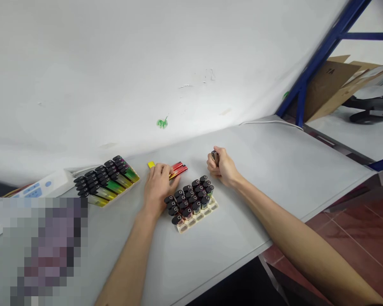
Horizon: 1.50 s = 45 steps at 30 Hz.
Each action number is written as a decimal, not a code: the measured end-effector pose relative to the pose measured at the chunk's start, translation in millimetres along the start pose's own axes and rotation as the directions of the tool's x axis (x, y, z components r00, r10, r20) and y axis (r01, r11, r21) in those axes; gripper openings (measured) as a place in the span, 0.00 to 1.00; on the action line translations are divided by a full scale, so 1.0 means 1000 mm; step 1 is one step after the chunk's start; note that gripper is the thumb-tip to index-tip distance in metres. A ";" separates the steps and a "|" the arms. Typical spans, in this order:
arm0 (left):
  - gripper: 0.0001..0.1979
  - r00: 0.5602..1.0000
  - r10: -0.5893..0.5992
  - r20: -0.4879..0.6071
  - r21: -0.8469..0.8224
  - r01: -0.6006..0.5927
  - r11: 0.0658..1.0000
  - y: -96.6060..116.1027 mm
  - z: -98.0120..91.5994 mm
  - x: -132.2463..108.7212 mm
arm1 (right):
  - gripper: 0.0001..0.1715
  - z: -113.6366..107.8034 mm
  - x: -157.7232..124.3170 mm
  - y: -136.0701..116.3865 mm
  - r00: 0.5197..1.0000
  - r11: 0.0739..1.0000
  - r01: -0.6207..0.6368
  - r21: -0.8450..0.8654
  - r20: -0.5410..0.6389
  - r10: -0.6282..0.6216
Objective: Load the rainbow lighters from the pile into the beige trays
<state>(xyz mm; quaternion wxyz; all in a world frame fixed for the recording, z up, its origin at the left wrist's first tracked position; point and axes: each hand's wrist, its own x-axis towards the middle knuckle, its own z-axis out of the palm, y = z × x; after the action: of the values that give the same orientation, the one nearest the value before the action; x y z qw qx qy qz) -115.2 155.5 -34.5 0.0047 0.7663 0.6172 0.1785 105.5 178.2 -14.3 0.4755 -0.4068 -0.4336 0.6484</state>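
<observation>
My right hand point(221, 167) is closed around a small black-topped item point(215, 156), most of it hidden by the fingers. My left hand point(160, 180) rests over red and yellow shiny pieces point(179, 170) lying on the table, its fingers closed on or against them; the grip itself is hidden. Just in front of and between the hands stands a cream tray point(198, 219) holding several black-capped items point(192, 198) in rows, with bare slots along its near edge. Further left, a second tray point(123, 192) is filled with black-capped green and yellow items point(113, 185).
The grey table point(230, 238) meets a white wall point(178, 85) at the back. At the far left is a white device with blue buttons point(41, 187), beside a pixelated patch. A blue metal frame point(301, 93) and cardboard point(332, 85) are at the right.
</observation>
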 end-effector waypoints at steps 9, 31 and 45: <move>0.09 0.997 0.052 -0.063 0.029 -0.050 0.998 -0.001 -0.002 -0.002 | 0.31 -0.002 -0.002 0.007 0.999 0.995 0.042 -0.086 0.018 -0.040; 0.16 0.992 -0.117 -0.037 -0.671 0.062 0.738 -0.003 -0.013 -0.009 | 0.12 -0.008 -0.117 -0.003 0.936 0.559 0.307 -0.770 0.139 -0.323; 0.18 0.979 -0.147 0.143 -0.899 0.190 0.393 0.006 -0.017 -0.008 | 0.15 -0.002 -0.081 -0.028 0.836 0.496 0.429 -0.755 0.125 -0.534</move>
<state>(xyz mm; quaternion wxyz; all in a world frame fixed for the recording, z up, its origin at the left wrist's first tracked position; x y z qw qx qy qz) -115.5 143.4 -19.7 0.4491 0.5779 0.4958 0.4674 132.6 105.2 20.8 0.4485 -0.4691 -0.7282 0.2201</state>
